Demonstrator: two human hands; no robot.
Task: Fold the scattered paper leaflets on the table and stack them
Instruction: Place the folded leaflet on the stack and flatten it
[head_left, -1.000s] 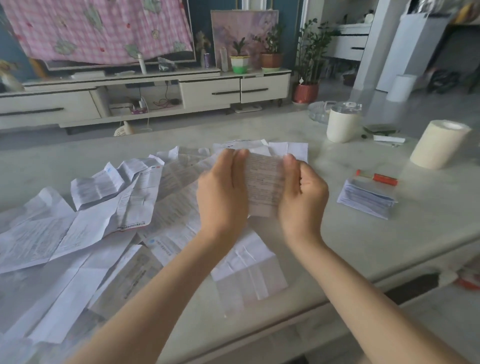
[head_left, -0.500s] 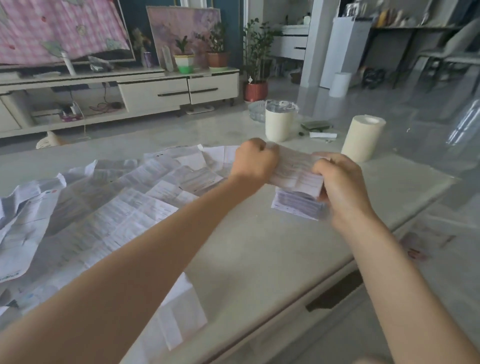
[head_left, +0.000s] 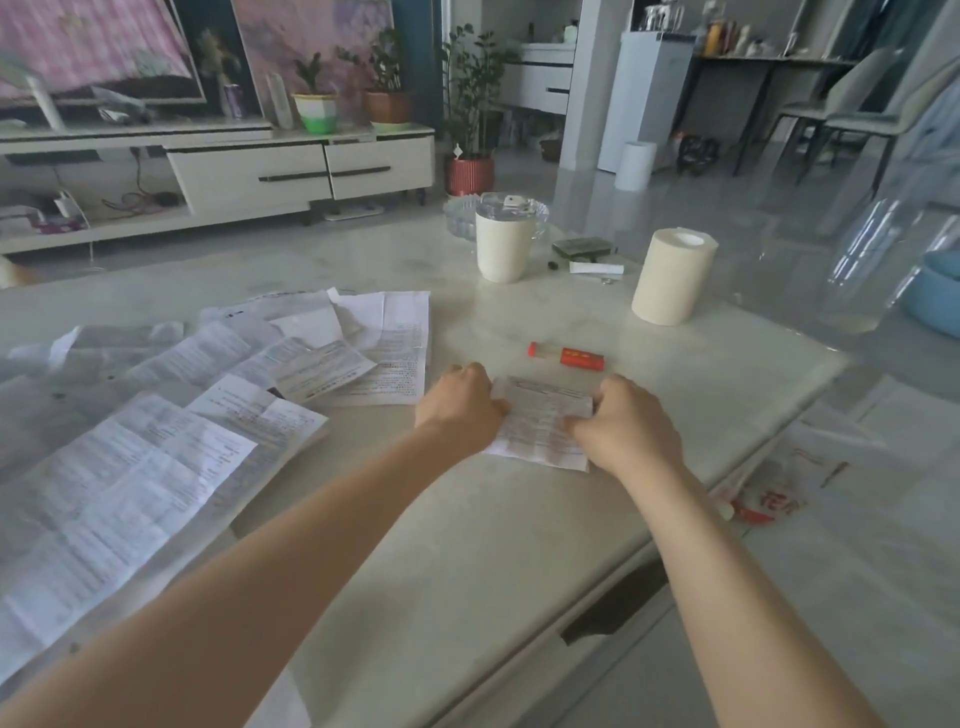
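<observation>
Pressing folded leaflet (head_left: 540, 421) onto counter (head_left: 467, 545) with left hand (head_left: 460, 402), right hand (head_left: 626, 426); fingers (head_left: 605, 408) curled on its edges, probably flattening it.

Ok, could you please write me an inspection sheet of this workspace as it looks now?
Surface: pale stone-look table, glossy.
Job's things: one folded leaflet lies at the right; many unfolded leaflets overlap at the left.
Clutter: lidded cup, paper roll, red tube, glass dish behind the cup.
Hands: left hand and right hand each grip one end of the folded leaflet on the table.
Cables: wires on the TV stand's open shelf; none seen on the table.
Surroundings: TV stand, potted plants, chairs at far right.
</observation>
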